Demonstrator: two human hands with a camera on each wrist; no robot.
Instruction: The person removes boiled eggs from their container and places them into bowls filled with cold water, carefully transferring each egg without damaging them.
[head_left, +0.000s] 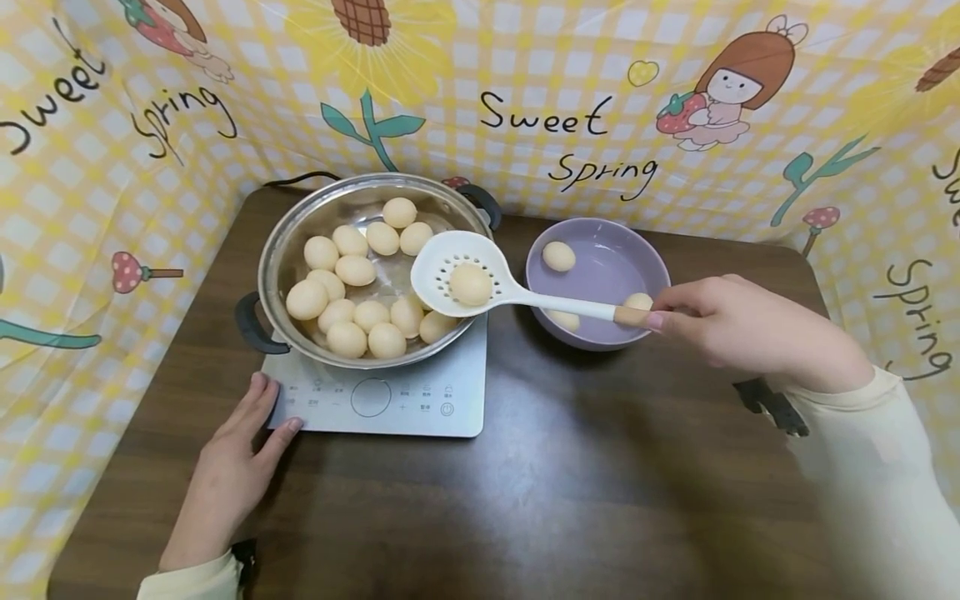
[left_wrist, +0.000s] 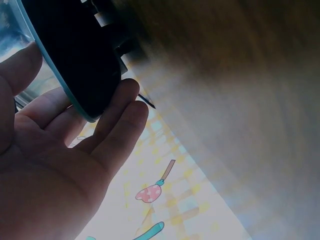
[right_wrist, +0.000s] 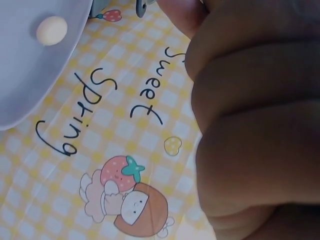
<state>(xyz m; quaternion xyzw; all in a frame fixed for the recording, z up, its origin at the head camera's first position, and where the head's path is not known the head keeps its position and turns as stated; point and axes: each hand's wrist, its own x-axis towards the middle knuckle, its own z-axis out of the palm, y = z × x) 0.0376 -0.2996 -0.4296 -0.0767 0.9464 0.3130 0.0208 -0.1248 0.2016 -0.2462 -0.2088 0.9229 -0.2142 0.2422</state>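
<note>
My right hand (head_left: 738,325) grips the wooden handle end of a white slotted spoon (head_left: 558,302), above the purple bowl (head_left: 603,225). An egg (head_left: 471,285) lies in its perforated head, over the right rim of a steel pot (head_left: 270,275). Several pale eggs (head_left: 355,270) are inside the pot. In the bowl are three visible eggs (head_left: 558,257), two partly hidden by the spoon and hand. My left hand (head_left: 232,467) holds the front left corner of a white induction cooker (head_left: 322,417), thumb and fingers about its edges (left_wrist: 80,110). In the right wrist view the curled fingers (right_wrist: 250,145) hide the handle.
The pot stands on the cooker, its black side handles (head_left: 258,325) jutting out left and back right. Behind the brown table (head_left: 570,492) hangs a yellow checked cloth (head_left: 465,50). A black cord (head_left: 303,177) runs behind the pot.
</note>
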